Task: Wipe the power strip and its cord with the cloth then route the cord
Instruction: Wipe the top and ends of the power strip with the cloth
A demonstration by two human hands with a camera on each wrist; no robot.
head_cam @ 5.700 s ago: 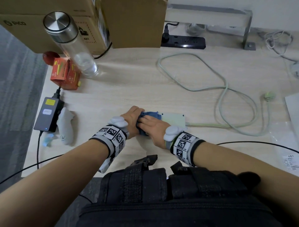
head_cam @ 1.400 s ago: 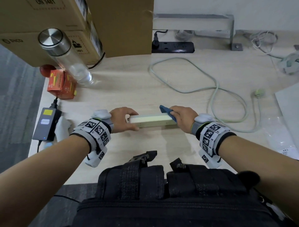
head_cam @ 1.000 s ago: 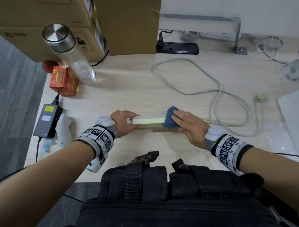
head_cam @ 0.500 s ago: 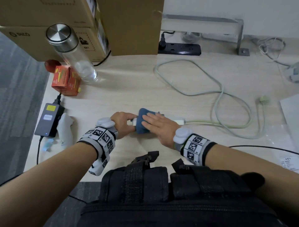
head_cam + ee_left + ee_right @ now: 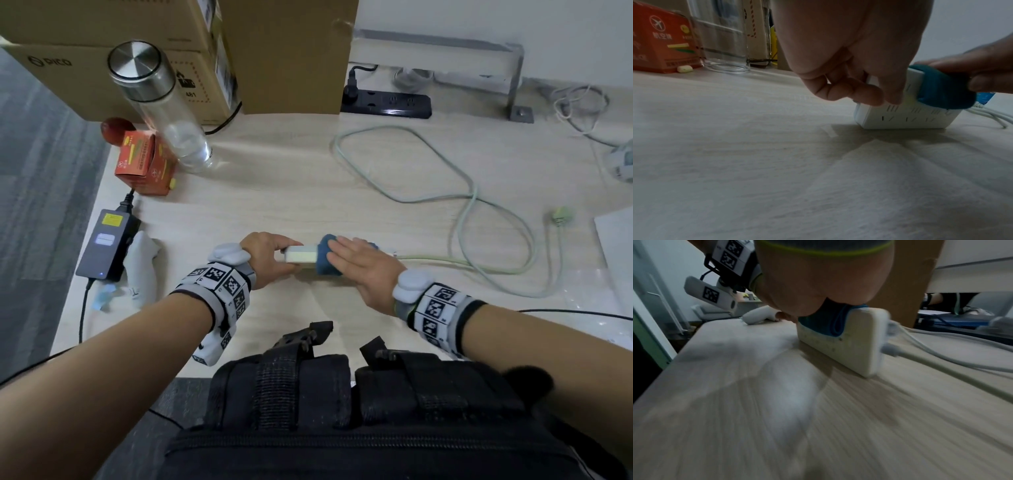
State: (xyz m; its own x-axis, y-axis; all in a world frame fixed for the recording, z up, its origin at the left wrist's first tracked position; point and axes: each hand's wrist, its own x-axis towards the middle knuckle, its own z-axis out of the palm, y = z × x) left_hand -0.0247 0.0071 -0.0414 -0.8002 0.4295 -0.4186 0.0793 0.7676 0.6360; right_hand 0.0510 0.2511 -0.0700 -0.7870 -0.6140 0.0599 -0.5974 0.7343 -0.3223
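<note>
Evidently the power strip (image 5: 301, 256), propped on edge just ahead of the vest (image 5: 342, 394), was light, rigid and tippy, so the left hand (image 5: 265, 258) pinched its end while the right hand (image 5: 363, 270) pressed flat fingers on the soft cloth (image 5: 325, 255).

The right hand (image 5: 363, 267) and blue cloth (image 5: 327, 255) cover most of the power strip (image 5: 301, 255); the right wrist view is motion-blurred.

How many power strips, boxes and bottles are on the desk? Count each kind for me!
Power strips: 2, the white power strip being wiped and the black power strip at the back.
Boxes: 3, two cardboard boxes and the small red box.
Bottles: 1, the clear bottle.
Total: 6.
</note>
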